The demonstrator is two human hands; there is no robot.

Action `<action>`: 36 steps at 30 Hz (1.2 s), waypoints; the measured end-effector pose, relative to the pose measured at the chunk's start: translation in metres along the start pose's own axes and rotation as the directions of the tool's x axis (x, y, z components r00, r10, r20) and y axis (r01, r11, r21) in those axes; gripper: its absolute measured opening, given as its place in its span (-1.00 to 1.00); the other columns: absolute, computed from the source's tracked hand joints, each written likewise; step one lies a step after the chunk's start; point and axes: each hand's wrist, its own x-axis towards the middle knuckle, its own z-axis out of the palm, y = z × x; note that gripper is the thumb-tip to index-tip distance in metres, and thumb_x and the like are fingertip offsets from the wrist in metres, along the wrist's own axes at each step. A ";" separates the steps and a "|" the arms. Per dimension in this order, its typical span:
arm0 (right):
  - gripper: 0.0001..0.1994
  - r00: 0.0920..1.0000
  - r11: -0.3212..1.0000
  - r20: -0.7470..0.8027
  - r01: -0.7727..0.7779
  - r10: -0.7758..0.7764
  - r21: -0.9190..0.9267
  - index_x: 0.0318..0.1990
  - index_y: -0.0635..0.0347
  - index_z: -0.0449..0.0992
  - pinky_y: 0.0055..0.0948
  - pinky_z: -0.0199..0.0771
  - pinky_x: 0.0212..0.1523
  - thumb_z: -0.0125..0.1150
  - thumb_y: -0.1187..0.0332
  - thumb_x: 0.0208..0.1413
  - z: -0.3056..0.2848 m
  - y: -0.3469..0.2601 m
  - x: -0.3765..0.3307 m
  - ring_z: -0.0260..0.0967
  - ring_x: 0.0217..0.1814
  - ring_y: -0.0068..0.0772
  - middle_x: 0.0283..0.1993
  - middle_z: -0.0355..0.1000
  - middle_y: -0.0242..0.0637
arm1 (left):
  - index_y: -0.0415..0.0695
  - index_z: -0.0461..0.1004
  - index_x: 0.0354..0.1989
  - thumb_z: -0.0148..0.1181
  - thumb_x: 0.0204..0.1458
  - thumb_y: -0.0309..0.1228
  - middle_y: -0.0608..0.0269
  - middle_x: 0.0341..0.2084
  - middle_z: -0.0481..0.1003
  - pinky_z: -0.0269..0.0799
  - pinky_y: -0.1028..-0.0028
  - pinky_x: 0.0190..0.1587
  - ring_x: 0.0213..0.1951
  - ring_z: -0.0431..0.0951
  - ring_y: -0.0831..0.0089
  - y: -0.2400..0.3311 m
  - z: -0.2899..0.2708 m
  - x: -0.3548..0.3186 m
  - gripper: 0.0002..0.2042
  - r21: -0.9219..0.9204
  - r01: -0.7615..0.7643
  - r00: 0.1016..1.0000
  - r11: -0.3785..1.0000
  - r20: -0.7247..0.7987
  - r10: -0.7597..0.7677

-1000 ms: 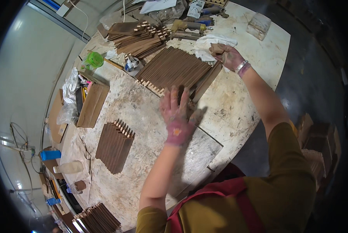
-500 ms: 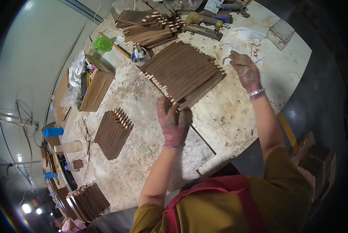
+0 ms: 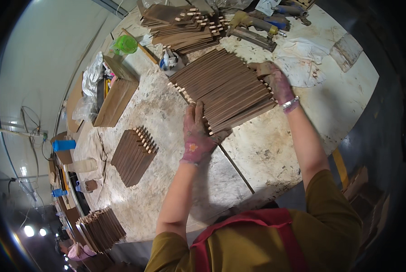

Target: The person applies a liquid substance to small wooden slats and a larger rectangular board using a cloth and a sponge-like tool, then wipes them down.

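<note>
**A:** Both hands have slid further up the slat row since a moment ago, left one was lower on the desk before. Left hand point(image 3: 197, 136), in a grubby pink glove, lies flat with fingers spread against the near end of the row of dark wooden slats point(image 3: 225, 88).

**B:** yep, and the right hand point(image 3: 275, 81) is cupped over the far right edge of that same row, fingers curled on the slat ends. Row lies mid-desk point(image 3: 257, 154), pale dowel tips poking out on the left side.

**A:** Smaller slat bundle point(image 3: 134, 156) lies well apart to the left. Further back: green cup point(image 3: 125, 44), another slat pile point(image 3: 184, 25), nail gun point(image 3: 252, 29).
</note>
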 end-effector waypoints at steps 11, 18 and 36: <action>-0.57 0.997 0.997 0.005 0.072 -0.072 0.036 0.31 0.31 0.23 -0.50 0.29 0.26 -0.08 0.30 0.37 -0.051 0.016 -0.026 0.36 0.24 -0.43 0.33 0.32 -0.24 | -0.20 0.13 0.36 0.55 -0.35 0.06 -0.33 0.12 0.27 0.35 -0.06 0.15 0.11 0.33 -0.29 -0.010 -0.008 0.003 0.08 0.172 -0.078 0.997 0.982 0.024 0.075; -0.65 0.996 0.997 -0.088 0.030 -0.024 0.069 0.21 0.29 0.39 -0.50 0.31 0.18 -0.03 0.33 0.36 -0.053 0.012 -0.026 0.38 0.13 -0.50 0.25 0.39 -0.26 | -0.19 0.17 0.35 0.55 -0.33 0.04 -0.42 0.17 0.21 0.34 -0.04 0.20 0.18 0.30 -0.33 -0.029 -0.004 0.009 0.05 0.018 -0.204 0.977 0.979 0.070 0.203; -0.57 0.995 0.970 0.063 0.088 -0.075 -0.225 0.24 0.43 0.32 -0.39 0.29 0.27 -0.08 0.28 0.35 0.010 -0.068 -0.069 0.35 0.17 -0.36 0.14 0.41 -0.17 | -0.02 0.20 0.37 0.52 -0.30 -0.08 -0.39 0.25 0.09 0.24 0.07 0.29 0.22 0.24 -0.29 -0.015 0.001 0.017 -0.04 -0.169 -0.093 0.976 0.981 0.180 0.124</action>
